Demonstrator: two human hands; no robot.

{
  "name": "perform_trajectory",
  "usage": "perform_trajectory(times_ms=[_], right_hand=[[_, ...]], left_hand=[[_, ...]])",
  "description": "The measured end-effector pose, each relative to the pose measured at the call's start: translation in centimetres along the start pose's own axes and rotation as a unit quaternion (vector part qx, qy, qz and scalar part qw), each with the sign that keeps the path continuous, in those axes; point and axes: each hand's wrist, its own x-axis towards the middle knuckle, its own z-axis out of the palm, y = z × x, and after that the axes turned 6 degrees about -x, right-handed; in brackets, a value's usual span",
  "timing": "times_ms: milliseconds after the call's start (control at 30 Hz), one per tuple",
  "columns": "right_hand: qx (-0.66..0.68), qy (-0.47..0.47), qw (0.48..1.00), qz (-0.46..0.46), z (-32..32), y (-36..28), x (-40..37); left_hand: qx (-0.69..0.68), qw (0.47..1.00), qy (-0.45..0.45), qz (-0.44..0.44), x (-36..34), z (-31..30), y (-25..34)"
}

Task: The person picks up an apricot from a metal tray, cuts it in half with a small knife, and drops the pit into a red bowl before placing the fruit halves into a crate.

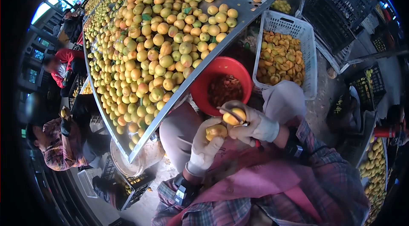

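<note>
My left hand (205, 146), in a pale glove, is closed round a yellow fruit piece (216, 132). Close beside it, my gloved right hand (257, 126) holds another yellow-orange fruit (234, 116) at its fingertips. A thin dark tool lies across that fruit, and a small red part shows below the right hand; how they are gripped is hard to make out. Both hands are over my lap, just below a red basin (246, 74) with reddish-brown bits in it. Many whole yellow-green and orange fruits (157, 38) cover the metal table in front.
The metal table's edge (204, 65) runs diagonally ahead. A white crate (310, 55) of cut fruit stands right of the basin. Black crates (330, 17) are stacked at upper right. A white bucket (128, 160) sits under the table corner. Other people (64, 145) sit at left.
</note>
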Motion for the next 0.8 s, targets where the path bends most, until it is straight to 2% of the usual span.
perform_trajectory(times_ms=[67,133,200,233,300,333,433,500,633,667,733,800], right_hand=[[0.091,0.096,0.991,0.010,-1.3,-2.4,-0.4],[0.181,0.234,0.955,0.002,-5.6,-2.5,0.7],[0.146,0.379,0.914,-0.021,-9.7,-2.3,1.3],[0.145,0.379,0.913,-0.023,-10.4,-2.1,1.4],[-0.047,0.571,0.820,-0.011,-11.3,-1.8,1.7],[-0.050,0.569,0.821,-0.010,-11.0,-1.7,1.8],[-0.087,0.517,0.843,-0.119,-7.1,-0.6,1.3],[-0.074,0.457,0.882,-0.086,-3.8,-0.8,0.6],[0.026,0.205,0.977,-0.048,-0.4,3.2,-1.1],[0.035,0.161,0.986,0.035,-0.2,3.6,-1.5],[0.049,0.100,0.991,0.075,-0.1,3.7,-1.8],[0.029,0.081,0.992,0.097,-0.4,3.3,-1.6]], left_hand=[[-0.047,0.998,0.030,-0.006,0.3,0.5,-0.2],[-0.070,0.997,0.041,-0.001,0.6,1.0,-0.1],[-0.116,0.993,0.037,-0.013,0.7,1.0,-0.1],[-0.116,0.993,0.035,-0.012,0.8,0.9,-0.3],[-0.099,0.994,0.047,-0.021,1.1,0.6,-1.1],[-0.102,0.993,0.049,-0.020,1.3,0.7,-1.2],[-0.154,0.985,0.066,-0.047,1.4,1.0,-1.9],[-0.191,0.977,0.070,-0.060,1.6,0.9,-2.5],[-0.186,0.976,0.090,-0.070,1.6,0.2,-3.1],[-0.194,0.972,0.108,-0.081,1.6,0.2,-3.1],[-0.203,0.966,0.129,-0.092,1.4,0.0,-3.2],[-0.153,0.973,0.143,-0.094,1.3,-0.2,-3.4]])
